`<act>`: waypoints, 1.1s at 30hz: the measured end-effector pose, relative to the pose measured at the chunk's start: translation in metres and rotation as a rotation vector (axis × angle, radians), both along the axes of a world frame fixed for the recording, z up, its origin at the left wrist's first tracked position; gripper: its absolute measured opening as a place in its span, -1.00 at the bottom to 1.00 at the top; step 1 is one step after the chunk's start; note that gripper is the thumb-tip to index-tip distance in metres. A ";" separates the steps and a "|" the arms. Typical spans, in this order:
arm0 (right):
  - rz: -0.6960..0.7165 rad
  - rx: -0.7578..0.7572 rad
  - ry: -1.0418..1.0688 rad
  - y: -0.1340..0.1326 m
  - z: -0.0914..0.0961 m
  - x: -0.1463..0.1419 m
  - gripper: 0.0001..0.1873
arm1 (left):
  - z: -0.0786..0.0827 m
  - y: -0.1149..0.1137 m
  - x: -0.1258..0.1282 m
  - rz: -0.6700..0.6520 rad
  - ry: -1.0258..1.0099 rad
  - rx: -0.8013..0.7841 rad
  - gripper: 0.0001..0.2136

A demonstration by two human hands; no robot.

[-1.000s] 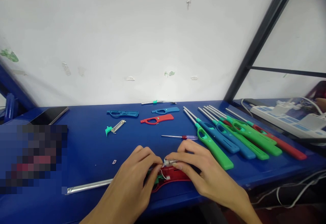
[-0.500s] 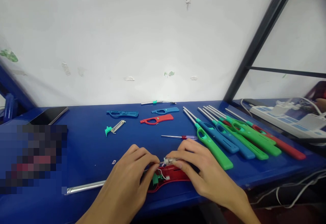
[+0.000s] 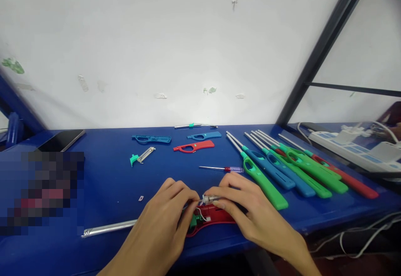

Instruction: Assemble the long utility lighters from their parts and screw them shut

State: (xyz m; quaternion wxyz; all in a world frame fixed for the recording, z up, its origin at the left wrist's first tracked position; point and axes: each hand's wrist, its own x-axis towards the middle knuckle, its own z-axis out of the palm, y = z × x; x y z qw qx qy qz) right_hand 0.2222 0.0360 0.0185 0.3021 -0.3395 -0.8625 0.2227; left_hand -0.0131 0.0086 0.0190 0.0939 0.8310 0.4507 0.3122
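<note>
My right hand (image 3: 250,207) pinches a small clear fuel tank (image 3: 209,199) between thumb and fingers, above an open red lighter shell (image 3: 216,214). At the tank's left end, the thumb and forefinger of my left hand (image 3: 166,213) are pressed together on a thin part, mostly hidden by the fingertips; I cannot tell what it is. Inside the shell sit a green trigger (image 3: 193,222) and a white wire (image 3: 203,214). A long silver metal tube (image 3: 109,228) runs leftward from under my left hand.
Several assembled lighters (image 3: 266,184) lie at the right, near a screwdriver (image 3: 230,169). Farther back are a red shell half (image 3: 202,145), blue halves (image 3: 156,140) and a loose tank with green trigger (image 3: 145,154). A phone (image 3: 59,140) and power strip (image 3: 354,148) flank them.
The view has shifted slightly. My left fingertips have moved a little right, closer to the tank's end; my right hand keeps its hold on the tank.
</note>
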 end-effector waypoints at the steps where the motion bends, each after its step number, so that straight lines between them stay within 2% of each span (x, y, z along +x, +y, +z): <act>1: 0.003 -0.001 0.002 0.000 0.000 0.000 -0.71 | 0.000 0.000 0.000 0.002 0.000 0.003 -0.77; 19: -0.022 0.017 -0.023 -0.002 0.001 -0.002 -0.70 | 0.001 -0.002 -0.003 0.001 0.071 0.030 -0.74; 21: -0.044 0.040 -0.038 -0.002 0.000 -0.003 -0.71 | -0.001 -0.006 -0.009 0.028 0.106 0.075 -0.74; 24: -0.087 0.076 -0.029 -0.001 -0.002 -0.002 -0.73 | -0.004 -0.013 -0.020 0.101 0.206 0.149 -0.60; 27: -0.097 0.087 -0.017 -0.002 -0.002 0.001 -0.78 | -0.004 -0.017 -0.024 0.111 0.277 0.048 -0.55; 30: -0.097 0.075 -0.011 -0.004 -0.002 0.005 -0.81 | 0.000 -0.017 -0.020 0.082 0.320 -0.109 -0.70; 33: -0.103 0.055 -0.009 -0.004 -0.001 0.006 -0.80 | 0.005 -0.016 -0.013 0.090 0.367 -0.163 -0.78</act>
